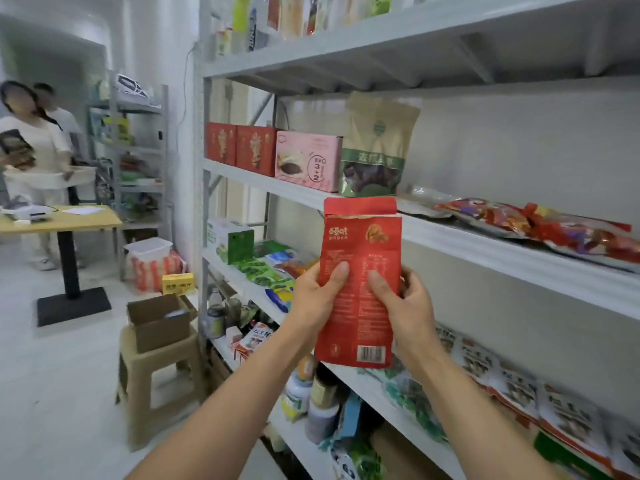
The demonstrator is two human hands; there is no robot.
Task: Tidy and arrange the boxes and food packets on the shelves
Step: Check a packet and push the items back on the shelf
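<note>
Standing along grey metal shelf [450, 235] from left: two red cardboard boxes [254, 148], pink cardboard box [308, 164], tan paper pouch with green band [375, 147]. Just below, in front, your left hand [320, 297] and right hand [412, 306] hold tall red printed food packet [360, 258] upright, barcode side toward you; fingers [338, 276] curled round its edges, thumbs pressed on face. Further right, flat red plastic packets [554, 226] lie on same shelf.

Red packet [360, 282]: red all over, white lettering, orange-gold motif upper right, white barcode patch at the bottom.
Pink box [308, 164]: pink, with a dark brown picture.
Red boxes [239, 148]: red, gold figure.
Pouch [377, 147]: tan, green band.
Shelves [485, 247]: pale grey.
Stool [159, 358]: beige.
Floor box [177, 284]: yellow.
</note>
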